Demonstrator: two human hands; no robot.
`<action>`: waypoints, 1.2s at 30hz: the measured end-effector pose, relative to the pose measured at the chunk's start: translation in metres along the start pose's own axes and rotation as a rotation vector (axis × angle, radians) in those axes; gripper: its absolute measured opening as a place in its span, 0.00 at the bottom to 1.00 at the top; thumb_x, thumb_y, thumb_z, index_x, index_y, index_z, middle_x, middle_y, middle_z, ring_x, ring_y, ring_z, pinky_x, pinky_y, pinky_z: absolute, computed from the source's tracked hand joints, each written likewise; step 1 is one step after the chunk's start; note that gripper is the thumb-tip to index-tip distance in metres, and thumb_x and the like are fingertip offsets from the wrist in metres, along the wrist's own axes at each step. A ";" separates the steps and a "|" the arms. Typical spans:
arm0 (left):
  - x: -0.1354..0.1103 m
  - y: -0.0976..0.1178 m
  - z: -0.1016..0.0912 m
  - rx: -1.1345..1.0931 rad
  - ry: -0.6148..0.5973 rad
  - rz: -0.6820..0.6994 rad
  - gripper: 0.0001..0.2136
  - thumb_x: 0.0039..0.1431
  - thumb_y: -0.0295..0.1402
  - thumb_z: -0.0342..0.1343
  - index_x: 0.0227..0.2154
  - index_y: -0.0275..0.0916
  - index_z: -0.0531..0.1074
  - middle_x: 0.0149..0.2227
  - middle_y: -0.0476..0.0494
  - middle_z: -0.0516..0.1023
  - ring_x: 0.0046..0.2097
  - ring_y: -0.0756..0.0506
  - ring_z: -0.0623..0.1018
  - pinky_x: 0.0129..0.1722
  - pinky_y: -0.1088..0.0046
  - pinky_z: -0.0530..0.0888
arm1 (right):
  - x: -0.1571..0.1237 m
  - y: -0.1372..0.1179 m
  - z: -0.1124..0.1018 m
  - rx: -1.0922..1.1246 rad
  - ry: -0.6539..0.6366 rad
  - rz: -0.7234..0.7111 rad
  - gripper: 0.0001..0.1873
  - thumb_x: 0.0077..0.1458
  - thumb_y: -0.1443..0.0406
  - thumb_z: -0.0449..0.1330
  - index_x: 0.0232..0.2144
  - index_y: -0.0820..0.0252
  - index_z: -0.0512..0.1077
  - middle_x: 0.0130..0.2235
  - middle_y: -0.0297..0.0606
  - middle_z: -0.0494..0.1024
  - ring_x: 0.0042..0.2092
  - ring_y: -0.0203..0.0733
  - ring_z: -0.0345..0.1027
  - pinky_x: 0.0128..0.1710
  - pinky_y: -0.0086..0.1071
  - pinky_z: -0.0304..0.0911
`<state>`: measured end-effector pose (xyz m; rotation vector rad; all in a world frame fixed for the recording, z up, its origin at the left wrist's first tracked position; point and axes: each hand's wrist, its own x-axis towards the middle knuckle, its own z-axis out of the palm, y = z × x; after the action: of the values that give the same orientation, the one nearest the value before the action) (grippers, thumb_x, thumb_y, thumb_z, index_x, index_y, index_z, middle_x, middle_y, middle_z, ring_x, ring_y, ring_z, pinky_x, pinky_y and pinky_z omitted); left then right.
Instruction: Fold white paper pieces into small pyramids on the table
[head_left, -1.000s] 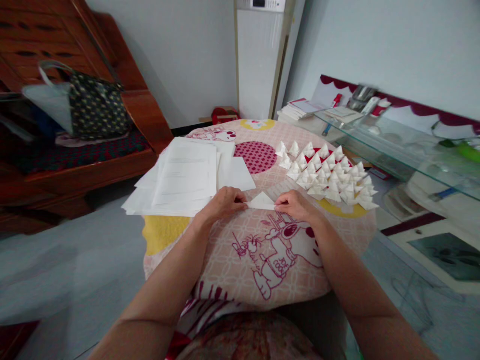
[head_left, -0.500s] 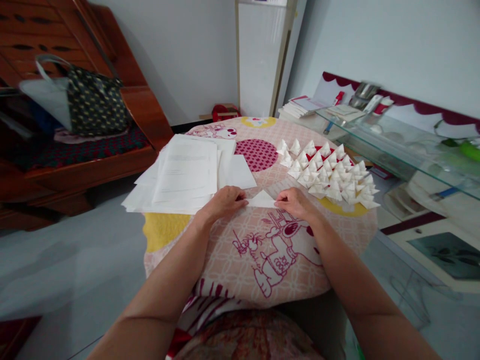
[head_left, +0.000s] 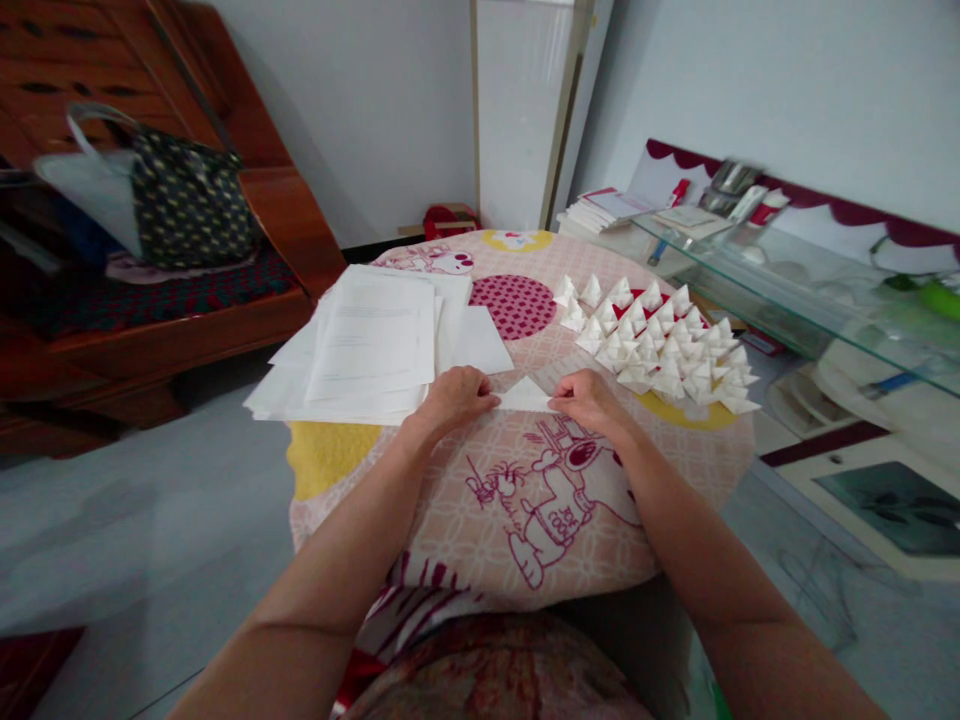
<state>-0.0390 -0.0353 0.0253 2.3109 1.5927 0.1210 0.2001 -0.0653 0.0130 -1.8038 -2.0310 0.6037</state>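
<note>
A small white paper folded into a triangle (head_left: 524,397) lies on the round table's pink cartoon cloth (head_left: 525,500). My left hand (head_left: 454,397) pinches its left corner with curled fingers. My right hand (head_left: 589,397) pinches its right corner the same way. Both hands rest on the cloth, one on each side of the triangle. Behind my left hand lies a stack of white paper sheets (head_left: 367,345). Behind my right hand sits a cluster of several folded white paper triangles (head_left: 660,345).
A wooden bench (head_left: 150,300) with a patterned handbag (head_left: 184,205) stands at the left. A glass shelf (head_left: 810,290) with books and small items runs along the right. A tall white appliance (head_left: 517,110) stands behind the table. Grey floor surrounds the table.
Both hands stay on the triangle's corners. The view has shifted slightly, with the hands and paper a little higher in the picture.
</note>
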 end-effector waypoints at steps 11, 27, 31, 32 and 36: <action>0.001 0.005 -0.001 0.036 -0.004 -0.033 0.10 0.58 0.37 0.58 0.33 0.37 0.82 0.31 0.41 0.82 0.35 0.44 0.78 0.34 0.70 0.67 | 0.000 -0.004 0.002 -0.065 0.018 0.023 0.05 0.50 0.68 0.66 0.25 0.64 0.80 0.25 0.36 0.78 0.28 0.37 0.68 0.29 0.29 0.55; 0.002 0.003 0.025 -0.134 0.153 0.458 0.18 0.56 0.18 0.49 0.44 0.39 0.77 0.45 0.42 0.78 0.48 0.45 0.77 0.48 0.70 0.72 | 0.003 -0.006 0.002 -0.046 0.015 0.080 0.03 0.47 0.68 0.67 0.24 0.63 0.79 0.24 0.35 0.77 0.27 0.36 0.66 0.29 0.29 0.55; -0.001 0.008 0.022 -0.092 0.003 0.530 0.20 0.60 0.19 0.49 0.47 0.43 0.80 0.44 0.44 0.79 0.45 0.46 0.78 0.45 0.72 0.72 | 0.001 -0.007 -0.002 -0.024 0.017 0.126 0.03 0.46 0.67 0.68 0.23 0.62 0.79 0.22 0.33 0.76 0.26 0.36 0.65 0.28 0.29 0.55; -0.002 0.009 0.021 -0.066 -0.015 0.520 0.20 0.61 0.20 0.49 0.49 0.45 0.80 0.45 0.44 0.79 0.45 0.46 0.78 0.45 0.72 0.71 | 0.000 -0.007 -0.004 -0.025 0.016 0.143 0.04 0.45 0.67 0.68 0.23 0.62 0.79 0.22 0.33 0.75 0.26 0.36 0.65 0.27 0.29 0.55; -0.003 0.009 0.020 0.048 -0.033 0.512 0.21 0.66 0.26 0.49 0.55 0.52 0.77 0.48 0.43 0.78 0.46 0.44 0.76 0.45 0.70 0.70 | -0.001 -0.003 -0.011 -0.019 0.031 0.191 0.01 0.44 0.70 0.68 0.23 0.62 0.79 0.22 0.33 0.76 0.26 0.36 0.66 0.27 0.29 0.56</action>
<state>-0.0268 -0.0450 0.0092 2.6899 0.9646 0.1635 0.2033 -0.0662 0.0244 -2.0213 -1.8635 0.6067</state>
